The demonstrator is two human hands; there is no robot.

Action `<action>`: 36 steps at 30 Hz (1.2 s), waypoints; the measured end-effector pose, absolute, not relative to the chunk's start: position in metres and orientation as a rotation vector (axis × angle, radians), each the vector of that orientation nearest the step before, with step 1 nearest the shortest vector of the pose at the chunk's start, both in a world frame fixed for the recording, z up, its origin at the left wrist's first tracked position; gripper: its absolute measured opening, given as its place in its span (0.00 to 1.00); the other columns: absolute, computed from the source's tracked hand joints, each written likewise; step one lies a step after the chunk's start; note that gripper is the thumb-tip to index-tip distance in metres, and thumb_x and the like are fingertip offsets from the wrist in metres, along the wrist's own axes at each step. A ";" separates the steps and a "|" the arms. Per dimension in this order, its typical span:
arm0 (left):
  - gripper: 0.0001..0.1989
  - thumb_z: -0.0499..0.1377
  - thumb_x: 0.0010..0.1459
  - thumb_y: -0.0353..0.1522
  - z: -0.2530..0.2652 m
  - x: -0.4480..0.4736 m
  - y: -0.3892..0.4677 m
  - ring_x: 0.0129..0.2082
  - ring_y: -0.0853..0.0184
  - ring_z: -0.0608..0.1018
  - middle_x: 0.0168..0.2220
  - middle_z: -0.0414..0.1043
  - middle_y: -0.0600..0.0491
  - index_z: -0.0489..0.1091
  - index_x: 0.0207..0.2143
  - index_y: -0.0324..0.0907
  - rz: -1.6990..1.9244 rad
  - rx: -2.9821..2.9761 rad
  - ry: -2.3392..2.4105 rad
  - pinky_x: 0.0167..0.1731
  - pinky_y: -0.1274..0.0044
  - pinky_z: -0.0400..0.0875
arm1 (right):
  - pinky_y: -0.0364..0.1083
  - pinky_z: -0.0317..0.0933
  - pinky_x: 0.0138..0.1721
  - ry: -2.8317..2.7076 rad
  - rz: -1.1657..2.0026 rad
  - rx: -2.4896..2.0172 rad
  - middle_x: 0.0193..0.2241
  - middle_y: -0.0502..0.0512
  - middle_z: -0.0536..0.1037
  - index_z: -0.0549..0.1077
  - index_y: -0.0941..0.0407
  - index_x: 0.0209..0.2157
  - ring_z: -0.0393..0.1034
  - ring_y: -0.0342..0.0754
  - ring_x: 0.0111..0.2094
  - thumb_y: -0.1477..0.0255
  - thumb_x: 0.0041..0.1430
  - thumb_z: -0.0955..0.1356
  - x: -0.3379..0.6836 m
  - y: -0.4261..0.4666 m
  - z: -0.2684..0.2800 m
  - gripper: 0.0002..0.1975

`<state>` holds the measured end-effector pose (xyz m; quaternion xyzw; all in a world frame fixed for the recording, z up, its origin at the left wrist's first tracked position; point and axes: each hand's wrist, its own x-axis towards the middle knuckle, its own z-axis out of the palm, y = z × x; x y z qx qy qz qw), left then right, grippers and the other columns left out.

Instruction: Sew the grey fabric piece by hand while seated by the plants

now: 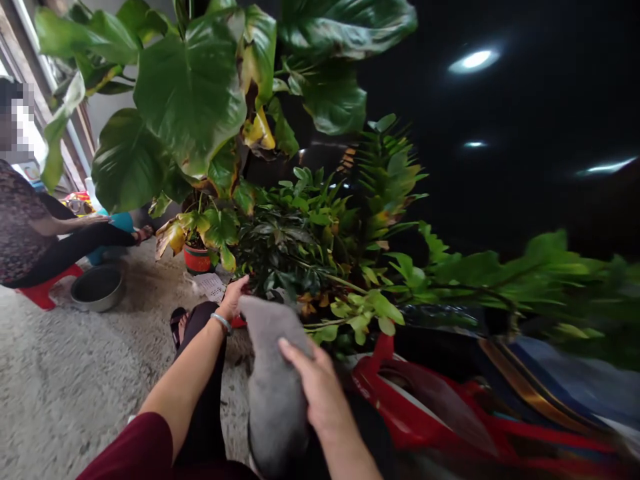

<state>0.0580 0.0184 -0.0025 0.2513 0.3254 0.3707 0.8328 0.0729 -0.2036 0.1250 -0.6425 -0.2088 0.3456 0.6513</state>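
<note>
My right hand point(320, 380) is closed on a grey cloth point(277, 393), thumb on top and the other fingers hidden beneath it. The cloth hangs down over my lap, and its far corner reaches up beside my left hand point(233, 298). Stretched out toward the low leafy plants point(275, 247), my left hand shows a straight finger; its inner side is partly hidden by the cloth, so any contact there cannot be made out. A bracelet point(221, 323) circles my left wrist. Just past that hand lies a printed paper point(210, 285).
A big-leaved plant point(190, 93) rises from a red pot point(197, 259). At left, a person point(25, 220) sits on a red stool point(43, 287) near a grey basin point(97, 288). On the right are a red bag point(400, 393), striped fabric point(530, 380) and a dark glossy surface point(525, 120).
</note>
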 end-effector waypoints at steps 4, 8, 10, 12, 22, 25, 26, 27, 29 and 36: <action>0.19 0.70 0.42 0.41 -0.001 0.057 0.012 0.22 0.70 0.70 0.22 0.69 0.54 0.71 0.30 0.38 0.805 0.582 0.689 0.24 0.77 0.60 | 0.53 0.73 0.38 -0.249 0.503 -1.308 0.32 0.56 0.83 0.79 0.56 0.38 0.79 0.58 0.34 0.64 0.35 0.76 0.117 -0.174 0.165 0.24; 0.19 0.70 0.42 0.41 0.002 0.055 0.009 0.21 0.70 0.70 0.22 0.69 0.55 0.71 0.28 0.38 0.788 0.609 0.706 0.24 0.77 0.60 | 0.53 0.73 0.36 -0.106 0.793 -1.270 0.26 0.56 0.82 0.77 0.55 0.30 0.79 0.59 0.35 0.65 0.36 0.75 0.123 -0.148 0.144 0.15; 0.19 0.71 0.40 0.42 0.002 0.054 0.010 0.20 0.71 0.69 0.20 0.68 0.56 0.69 0.26 0.38 0.795 0.605 0.733 0.23 0.77 0.61 | 0.53 0.73 0.35 -0.090 1.029 -1.287 0.24 0.56 0.82 0.77 0.56 0.29 0.79 0.60 0.34 0.63 0.37 0.76 0.105 -0.156 0.122 0.16; 0.20 0.71 0.40 0.43 0.002 0.054 0.011 0.19 0.72 0.68 0.20 0.67 0.56 0.69 0.26 0.39 0.802 0.603 0.752 0.23 0.78 0.61 | 0.53 0.73 0.36 -0.098 1.076 -1.280 0.24 0.55 0.82 0.78 0.56 0.33 0.79 0.59 0.33 0.63 0.36 0.78 0.087 -0.174 0.111 0.20; 0.16 0.70 0.43 0.40 0.003 0.053 0.008 0.20 0.73 0.69 0.21 0.68 0.55 0.70 0.25 0.38 0.787 0.688 0.805 0.21 0.80 0.59 | 0.50 0.72 0.37 -0.167 0.534 -1.207 0.27 0.50 0.82 0.78 0.56 0.33 0.77 0.52 0.31 0.66 0.33 0.77 0.140 -0.146 0.148 0.20; 0.18 0.70 0.42 0.41 0.000 0.051 0.010 0.18 0.74 0.68 0.20 0.67 0.57 0.69 0.25 0.38 0.783 0.698 0.812 0.20 0.80 0.59 | 0.53 0.72 0.34 -0.085 0.903 -1.289 0.20 0.52 0.79 0.77 0.56 0.26 0.78 0.56 0.29 0.65 0.33 0.77 0.121 -0.147 0.119 0.14; 0.18 0.70 0.41 0.42 -0.001 0.050 0.012 0.18 0.73 0.67 0.20 0.66 0.57 0.68 0.25 0.39 0.786 0.701 0.815 0.19 0.79 0.59 | 0.53 0.72 0.34 -0.075 0.987 -1.303 0.19 0.53 0.79 0.77 0.56 0.26 0.78 0.57 0.29 0.65 0.34 0.77 0.112 -0.154 0.111 0.14; 0.19 0.70 0.41 0.43 -0.002 0.050 0.013 0.18 0.73 0.67 0.19 0.66 0.57 0.68 0.25 0.39 0.788 0.704 0.814 0.19 0.79 0.59 | 0.53 0.72 0.34 -0.082 1.035 -1.304 0.20 0.54 0.80 0.77 0.56 0.28 0.78 0.58 0.30 0.64 0.36 0.77 0.102 -0.163 0.106 0.15; 0.20 0.70 0.39 0.43 -0.004 0.049 0.016 0.18 0.73 0.68 0.19 0.66 0.57 0.68 0.25 0.38 0.797 0.713 0.811 0.19 0.79 0.60 | 0.53 0.72 0.35 -0.118 0.999 -1.300 0.23 0.53 0.81 0.78 0.55 0.32 0.79 0.58 0.31 0.64 0.36 0.77 0.091 -0.180 0.108 0.18; 0.20 0.70 0.39 0.43 0.000 0.045 0.015 0.21 0.74 0.68 0.21 0.67 0.56 0.68 0.23 0.38 0.798 0.785 0.795 0.20 0.80 0.60 | 0.46 0.70 0.41 -0.200 0.388 -1.219 0.33 0.49 0.83 0.78 0.54 0.36 0.77 0.48 0.35 0.67 0.35 0.77 0.129 -0.157 0.140 0.21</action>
